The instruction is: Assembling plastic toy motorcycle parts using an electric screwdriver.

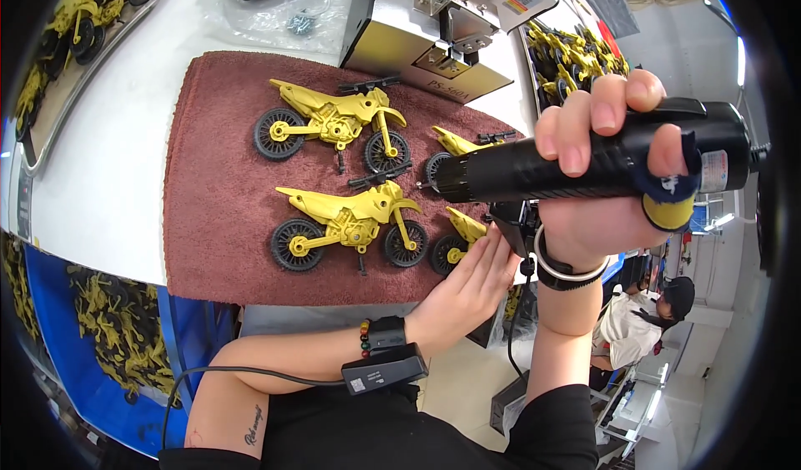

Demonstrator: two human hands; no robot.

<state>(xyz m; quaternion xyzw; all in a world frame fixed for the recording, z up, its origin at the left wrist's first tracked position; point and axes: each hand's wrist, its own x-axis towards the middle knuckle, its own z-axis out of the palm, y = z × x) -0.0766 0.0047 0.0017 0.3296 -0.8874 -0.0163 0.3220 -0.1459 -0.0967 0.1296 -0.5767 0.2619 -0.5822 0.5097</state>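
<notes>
My right hand point(617, 161) is wrapped round a black electric screwdriver point(517, 169), held sideways with its bit pointing left over the cloth. My left hand point(471, 290) lies with its fingers stretched out against a yellow toy motorcycle point(463, 226), partly covered by the hand and a small black device; the fingertips are hidden. Behind the screwdriver's nose, a second toy motorcycle point(455, 142) shows in part. Further left, two whole yellow toy motorcycles with black wheels, an upper one point(334, 119) and a lower one point(350, 219), lie on their sides on a brown towel point(217, 153).
A metal box-shaped screw feeder point(400, 53) stands beyond the towel, beside a clear bag of small screws point(300, 23). A tray of toy motorcycles point(117, 44) is far left; more fill a blue bin point(50, 303) below the table. Another person point(630, 328) works at the right.
</notes>
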